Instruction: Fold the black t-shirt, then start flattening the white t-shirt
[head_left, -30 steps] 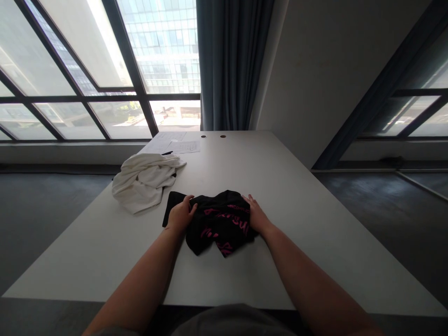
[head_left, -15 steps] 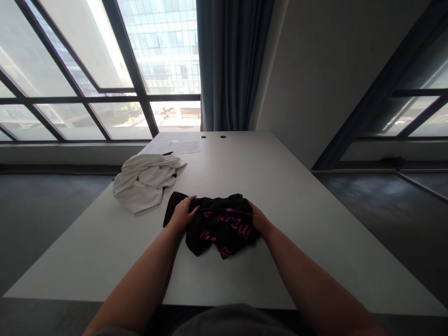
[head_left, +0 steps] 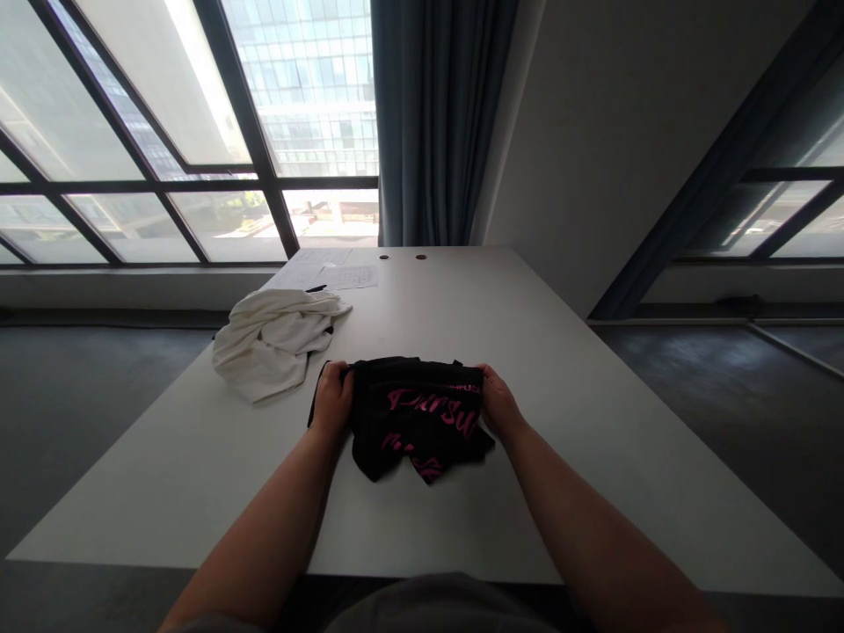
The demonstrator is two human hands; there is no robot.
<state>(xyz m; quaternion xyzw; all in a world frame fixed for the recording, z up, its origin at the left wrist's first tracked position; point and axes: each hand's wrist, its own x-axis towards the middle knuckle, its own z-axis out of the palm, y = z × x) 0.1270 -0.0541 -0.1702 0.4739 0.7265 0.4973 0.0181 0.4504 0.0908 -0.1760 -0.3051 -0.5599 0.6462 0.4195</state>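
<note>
A black garment with pink lettering [head_left: 422, 418] lies bunched on the white table [head_left: 567, 422] in front of me. My left hand [head_left: 331, 400] grips its left edge and my right hand [head_left: 499, 403] grips its right edge, pulling the top part taut between them. The lower part of the cloth hangs crumpled toward me. A flat black piece sticks out from under my left hand.
A crumpled white garment [head_left: 270, 338] lies at the left of the table. Papers with a pen [head_left: 333, 277] sit at the far end, near two cable holes. Large windows and a dark curtain [head_left: 435, 123] stand behind the table.
Both hands have closed on the black garment's sides and drawn its upper edge out straight, so the pink lettering now shows flatter. The white garment has not moved.
</note>
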